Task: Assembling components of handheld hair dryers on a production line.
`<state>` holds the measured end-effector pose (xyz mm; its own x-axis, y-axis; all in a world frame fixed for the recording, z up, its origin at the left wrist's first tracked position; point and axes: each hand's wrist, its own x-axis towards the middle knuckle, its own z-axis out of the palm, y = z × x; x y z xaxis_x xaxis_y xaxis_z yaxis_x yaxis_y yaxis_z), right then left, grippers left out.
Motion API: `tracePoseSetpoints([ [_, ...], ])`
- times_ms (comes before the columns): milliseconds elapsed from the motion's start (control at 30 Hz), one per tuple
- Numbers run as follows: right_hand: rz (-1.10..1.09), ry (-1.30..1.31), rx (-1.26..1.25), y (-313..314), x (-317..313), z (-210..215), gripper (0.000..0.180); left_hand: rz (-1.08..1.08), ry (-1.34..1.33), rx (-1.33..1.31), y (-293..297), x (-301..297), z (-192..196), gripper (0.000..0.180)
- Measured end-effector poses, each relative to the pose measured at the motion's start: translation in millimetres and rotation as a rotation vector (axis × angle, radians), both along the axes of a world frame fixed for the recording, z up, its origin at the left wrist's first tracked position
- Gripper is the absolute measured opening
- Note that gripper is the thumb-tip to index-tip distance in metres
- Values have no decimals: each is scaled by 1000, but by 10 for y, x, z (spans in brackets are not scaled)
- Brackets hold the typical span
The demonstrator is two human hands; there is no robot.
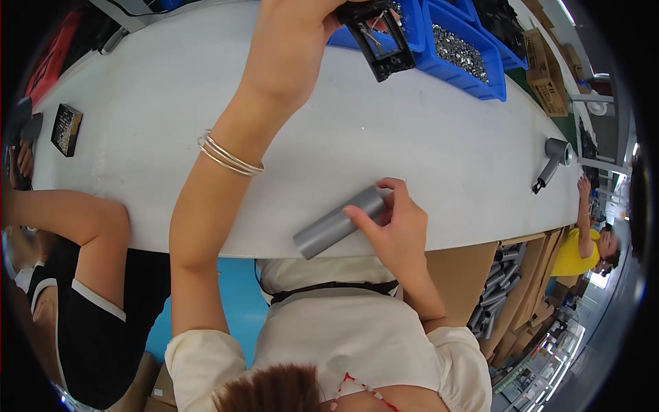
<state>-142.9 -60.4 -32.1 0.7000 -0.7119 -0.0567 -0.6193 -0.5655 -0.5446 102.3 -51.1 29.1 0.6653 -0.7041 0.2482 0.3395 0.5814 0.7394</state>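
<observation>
Right hand [395, 223] grips one end of a grey tube [340, 223] at the worktop's [171, 89] near edge; it looks stiff, light, smooth. Left hand [295, 27] holds a black frame [377, 38].

One view only, from a wide fisheye camera worn on the person's head, looking steeply down over the chest and forearms onto the white worktop [425, 151]. It sits close: the hands fill the centre, the person's own hair shows at the lower edge. Straight edges bow toward the dark round rim, and the far blue bins [473, 72] curve along the top.
</observation>
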Motion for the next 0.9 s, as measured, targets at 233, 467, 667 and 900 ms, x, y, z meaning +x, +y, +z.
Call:
tracePoseSetpoints([
  [233,158,-178,545,35,257,185,63,-226,-210,-498,-138,137,-172,20],
  [467,139,-820,1667,-334,446,206,34,17,-118,28,72,-32,110,23],
  [667,230,-400,997,-406,545,634,56,17,-152,36,203,14,193,28],
  [900,323,-364,514,-421,619,711,55,-31,-138,65,137,-94,152,37],
])
